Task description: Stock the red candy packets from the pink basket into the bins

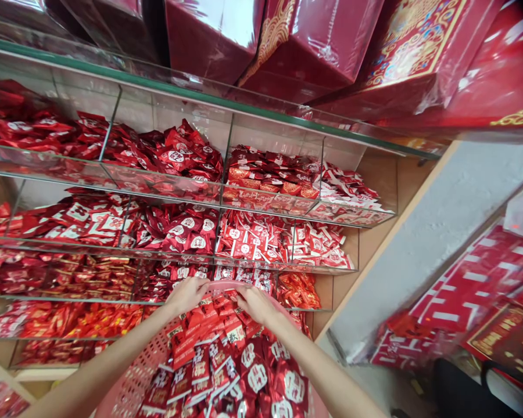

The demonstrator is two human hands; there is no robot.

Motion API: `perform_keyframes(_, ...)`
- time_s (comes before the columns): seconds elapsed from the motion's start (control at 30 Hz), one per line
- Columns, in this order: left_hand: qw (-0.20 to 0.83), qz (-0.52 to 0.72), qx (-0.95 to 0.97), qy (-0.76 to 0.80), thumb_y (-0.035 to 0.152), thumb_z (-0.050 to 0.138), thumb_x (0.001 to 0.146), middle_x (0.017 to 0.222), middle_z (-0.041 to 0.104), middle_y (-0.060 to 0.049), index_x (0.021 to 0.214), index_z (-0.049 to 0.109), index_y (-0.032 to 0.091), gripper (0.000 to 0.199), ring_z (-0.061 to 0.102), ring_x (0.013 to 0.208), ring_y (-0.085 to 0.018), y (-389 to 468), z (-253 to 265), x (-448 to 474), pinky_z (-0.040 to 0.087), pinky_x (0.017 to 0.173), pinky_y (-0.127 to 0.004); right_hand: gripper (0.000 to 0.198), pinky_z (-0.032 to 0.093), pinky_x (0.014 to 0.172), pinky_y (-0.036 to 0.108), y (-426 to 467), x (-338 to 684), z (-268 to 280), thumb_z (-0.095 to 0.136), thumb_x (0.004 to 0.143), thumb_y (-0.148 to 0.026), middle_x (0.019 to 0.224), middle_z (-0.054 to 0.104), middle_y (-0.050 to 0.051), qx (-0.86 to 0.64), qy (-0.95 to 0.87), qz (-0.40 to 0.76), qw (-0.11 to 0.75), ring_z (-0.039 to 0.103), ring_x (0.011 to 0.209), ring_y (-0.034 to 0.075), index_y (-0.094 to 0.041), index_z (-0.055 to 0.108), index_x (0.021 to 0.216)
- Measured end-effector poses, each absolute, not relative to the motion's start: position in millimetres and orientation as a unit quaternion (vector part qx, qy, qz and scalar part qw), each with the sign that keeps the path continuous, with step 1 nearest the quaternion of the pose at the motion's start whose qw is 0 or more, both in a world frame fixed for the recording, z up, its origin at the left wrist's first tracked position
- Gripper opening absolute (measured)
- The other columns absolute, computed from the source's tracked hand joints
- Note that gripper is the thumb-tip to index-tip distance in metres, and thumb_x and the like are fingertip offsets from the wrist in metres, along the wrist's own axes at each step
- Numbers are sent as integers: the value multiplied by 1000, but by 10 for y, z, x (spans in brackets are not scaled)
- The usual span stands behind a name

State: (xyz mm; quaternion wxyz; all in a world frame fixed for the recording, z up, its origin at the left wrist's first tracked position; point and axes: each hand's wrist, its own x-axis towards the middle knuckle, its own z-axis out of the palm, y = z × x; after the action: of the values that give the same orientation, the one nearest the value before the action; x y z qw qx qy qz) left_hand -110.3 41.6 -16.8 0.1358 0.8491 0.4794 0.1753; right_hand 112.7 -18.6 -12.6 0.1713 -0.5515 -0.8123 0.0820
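Glass shelves [157,86], split by upright panes into bins, fill most of the view; a pale wall [431,232] stands to their right, with red-and-white goods [457,290] beyond it; maroon boxes [318,49] line the top. Shelf packets [87,217], mostly red, lie heaped in bins on every tier; one bin at the lower right holds orange packets [298,290]. Nearest the wearer, in front of the lower tiers, is a pink basket [142,368] with pierced sides; both hands are on its far rim, slightly apart from each other — the left hand [187,295] closed on it, the right hand [256,305] curled over it alongside.

Filling the basket looks done, as far as shows: basket packets [213,354] cover its inside, some with round white labels, others with dark characters on pale panels; no packet is visibly gripped — sorting or emptying this load appears not yet done; whether the basket rests on anything, I cannot tell.
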Motion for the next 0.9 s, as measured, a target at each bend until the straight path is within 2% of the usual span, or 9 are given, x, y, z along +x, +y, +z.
perform_keyframes(0.13,142,174,849,478,41,30,88,83,68,-3,95,65,25,39,61,73,-17,432,-174,-1101,38,65,-23,22,38,60,24,-201,1200,-85,41,84,-29,66,56,1,-551,-754,170,315,50,61,13,-18,52,69)
perform_keyframes(0.2,139,172,850,478,41,29,88,81,68,-2,91,65,25,39,61,73,-17,428,-164,-1098,37,64,-23,22,38,57,23,-239,1224,-43,44,82,-30,58,50,-2,-532,-690,273,408,48,56,11,-18,49,64)
perform_keyframes(0.27,135,172,852,476,41,29,88,80,68,-2,87,65,24,40,61,74,-17,417,-149,-1094,37,64,-22,22,39,55,23,-301,1236,14,49,79,-34,55,48,-4,-510,-617,381,463,47,52,10,-18,49,64)
perform_keyframes(0.43,133,174,856,468,41,30,88,80,68,-2,85,64,24,39,62,75,-17,396,-121,-1085,38,66,-22,20,43,58,21,-518,1230,159,63,71,-34,64,53,-4,-438,-440,588,519,52,58,8,-17,53,70)
perform_keyframes(0.6,132,171,854,474,42,30,88,82,69,-3,91,65,24,39,62,76,-18,417,-143,-1087,39,68,-23,23,44,63,21,-797,1137,199,65,71,-34,79,59,-1,-391,-355,693,489,56,68,8,-18,54,83)
perform_keyframes(0.67,133,169,852,478,43,29,87,86,69,-3,95,65,25,41,63,79,-19,431,-163,-1093,41,70,-24,21,43,61,20,-940,1061,180,65,71,-33,71,57,-3,-413,-396,674,468,53,62,7,-17,54,78)
perform_keyframes(0.73,135,173,850,478,44,29,87,92,69,-3,98,65,24,43,62,84,-19,440,-179,-1098,42,72,-24,17,40,56,19,-1100,972,131,63,72,-31,62,51,-5,-443,-496,602,441,48,55,7,-17,53,70)
perform_keyframes(0.8,137,179,850,475,44,29,87,96,69,-3,99,66,25,43,62,86,-19,441,-185,-1100,42,73,-23,14,38,54,19,-1264,881,35,60,74,-27,59,49,-5,-471,-636,469,391,46,54,7,-18,52,67)
perform_keyframes(0.9,137,178,852,474,43,30,87,95,69,-2,99,66,25,42,63,86,-19,433,-176,-1098,43,73,-23,6,41,55,21,-1472,753,-209,57,75,-26,69,57,-2,-444,-831,192,276,51,60,11,-19,56,75)
